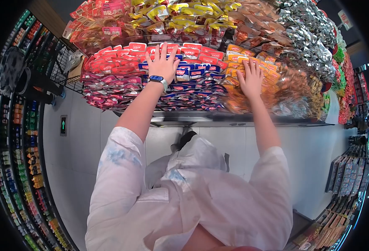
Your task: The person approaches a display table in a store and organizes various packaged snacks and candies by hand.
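Observation:
My left hand, with a smart band on its wrist, lies palm down with fingers spread on the red packets and blue packets. Further right, my right hand rests on the orange packets, its fingers apart and nothing held in them. The packets stand in dense rows in the front part of a display bin. Both palms face down and are hidden.
Behind these rows lie yellow packets, brown packets and silver packets. The bin's dark front edge faces me. Stocked shelves line the left. Another person stands at the upper left, near a wire rack.

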`<state>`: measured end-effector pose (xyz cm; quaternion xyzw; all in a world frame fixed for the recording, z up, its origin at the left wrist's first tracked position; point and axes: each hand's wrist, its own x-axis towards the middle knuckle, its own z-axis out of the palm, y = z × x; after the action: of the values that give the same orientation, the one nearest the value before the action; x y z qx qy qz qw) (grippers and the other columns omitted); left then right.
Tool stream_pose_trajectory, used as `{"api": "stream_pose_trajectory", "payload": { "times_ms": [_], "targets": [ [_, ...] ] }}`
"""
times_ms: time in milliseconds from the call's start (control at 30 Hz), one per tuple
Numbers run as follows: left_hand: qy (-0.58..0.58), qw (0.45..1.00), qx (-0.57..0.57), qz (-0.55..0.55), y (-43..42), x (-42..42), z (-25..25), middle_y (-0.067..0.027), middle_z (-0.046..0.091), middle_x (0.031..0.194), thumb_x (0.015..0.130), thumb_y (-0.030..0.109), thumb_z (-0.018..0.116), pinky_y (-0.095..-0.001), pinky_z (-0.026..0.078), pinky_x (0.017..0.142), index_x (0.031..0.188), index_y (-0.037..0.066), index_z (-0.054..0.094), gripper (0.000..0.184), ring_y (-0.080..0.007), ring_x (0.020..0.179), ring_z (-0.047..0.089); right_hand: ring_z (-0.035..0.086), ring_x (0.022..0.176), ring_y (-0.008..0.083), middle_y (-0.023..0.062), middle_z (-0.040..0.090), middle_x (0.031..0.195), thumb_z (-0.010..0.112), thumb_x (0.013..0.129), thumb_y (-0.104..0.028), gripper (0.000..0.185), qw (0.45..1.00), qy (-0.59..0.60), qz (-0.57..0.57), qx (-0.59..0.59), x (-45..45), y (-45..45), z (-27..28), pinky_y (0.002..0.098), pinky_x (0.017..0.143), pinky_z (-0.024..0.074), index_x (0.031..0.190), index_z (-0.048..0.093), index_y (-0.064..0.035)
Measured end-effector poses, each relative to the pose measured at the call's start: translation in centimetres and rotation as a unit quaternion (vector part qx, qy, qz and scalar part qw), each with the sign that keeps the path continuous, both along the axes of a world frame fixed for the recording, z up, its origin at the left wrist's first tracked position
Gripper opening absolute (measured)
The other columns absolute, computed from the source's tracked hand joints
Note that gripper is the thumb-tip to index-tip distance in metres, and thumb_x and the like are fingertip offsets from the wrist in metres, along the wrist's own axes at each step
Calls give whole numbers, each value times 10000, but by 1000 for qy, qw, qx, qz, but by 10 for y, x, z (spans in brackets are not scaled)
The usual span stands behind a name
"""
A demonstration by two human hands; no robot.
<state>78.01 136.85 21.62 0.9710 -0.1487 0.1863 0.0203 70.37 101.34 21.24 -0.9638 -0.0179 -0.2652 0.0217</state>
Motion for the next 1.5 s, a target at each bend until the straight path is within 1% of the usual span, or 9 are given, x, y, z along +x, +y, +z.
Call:
{"api": "stream_pose_trajectory", "payload": {
  "times_ms": [133, 267, 333, 600, 767, 1000, 1233, 1367, 1500],
  "targets": [
    [-12, 1000, -6, -13, 4, 3, -5, -86, 249, 1635, 1008, 561, 405, -673, 129, 1157, 1552, 350, 310, 591, -324, 1499, 228, 312, 1450, 368, 126, 392, 1555, 574, 971, -434, 533, 1000, -19, 11, 10, -3, 0, -1, 570, 1168, 206, 1419, 527, -149],
    [-38, 999, -1, -9, 4, -2, 1, -94, 161, 1665, 961, 683, 372, -718, 15, 1141, 1565, 368, 284, 687, -396, 1518, 122, 209, 1471, 471, 187, 278, 1607, 543, 973, -506, 621, 997, -40, -46, -47, -8, 5, -1, 651, 1166, 106, 1493, 457, -177],
    [-41, 999, -7, -9, 4, -6, 6, -98, 140, 1669, 957, 687, 376, -726, 38, 1137, 1573, 394, 247, 694, -396, 1521, 115, 176, 1464, 515, 212, 225, 1620, 499, 975, -562, 666, 997, -51, -48, -26, -5, 3, -5, 689, 1149, 71, 1526, 409, -198],
    [-84, 992, 59, -68, 4, -7, 13, -73, 211, 1653, 971, 434, 482, -709, 58, 1154, 1551, 342, 336, 605, -351, 1524, 144, 173, 1492, 451, 135, 266, 1621, 451, 983, -585, 652, 992, 50, -104, -47, 9, 4, -4, 679, 1150, 108, 1541, 361, -259],
    [-87, 994, 6, -70, 5, 2, 4, -67, 274, 1628, 949, 486, 493, -720, 102, 1142, 1534, 380, 356, 610, -428, 1471, 244, 185, 1477, 469, 150, 290, 1603, 452, 971, -609, 664, 997, -8, -75, -25, 10, 4, -8, 684, 1152, 96, 1521, 403, -240],
    [-53, 996, -1, -68, 5, 1, 7, -62, 246, 1641, 955, 563, 479, -664, 200, 1125, 1550, 378, 319, 644, -385, 1458, 283, 260, 1461, 427, 137, 342, 1578, 487, 963, -591, 640, 997, -19, -75, -22, 11, 7, -7, 665, 1158, 118, 1508, 429, -260],
    [4, 998, 4, -65, 5, 1, 13, -59, 201, 1654, 900, 670, 500, -681, 190, 1120, 1558, 379, 291, 750, -414, 1468, 247, 294, 1448, 404, 129, 393, 1546, 534, 952, -561, 609, 997, -40, -65, -4, 12, 7, -8, 669, 1146, 152, 1473, 477, -251],
    [-32, 998, 16, -49, 2, 0, 9, -60, 242, 1641, 927, 601, 499, -672, 139, 1153, 1550, 380, 313, 687, -384, 1474, 250, 310, 1440, 400, 126, 404, 1538, 542, 950, -555, 594, 996, -50, -68, 0, 14, 9, -10, 672, 1141, 161, 1457, 498, -251],
    [-84, 994, 16, -68, 3, 1, 2, -31, 295, 1621, 940, 453, 527, -645, 118, 1175, 1531, 341, 371, 622, -275, 1483, 266, 337, 1423, 394, 124, 421, 1526, 554, 936, -558, 592, 996, -51, -73, 1, 15, 8, -9, 671, 1134, 179, 1440, 519, -247]
  ]
}}
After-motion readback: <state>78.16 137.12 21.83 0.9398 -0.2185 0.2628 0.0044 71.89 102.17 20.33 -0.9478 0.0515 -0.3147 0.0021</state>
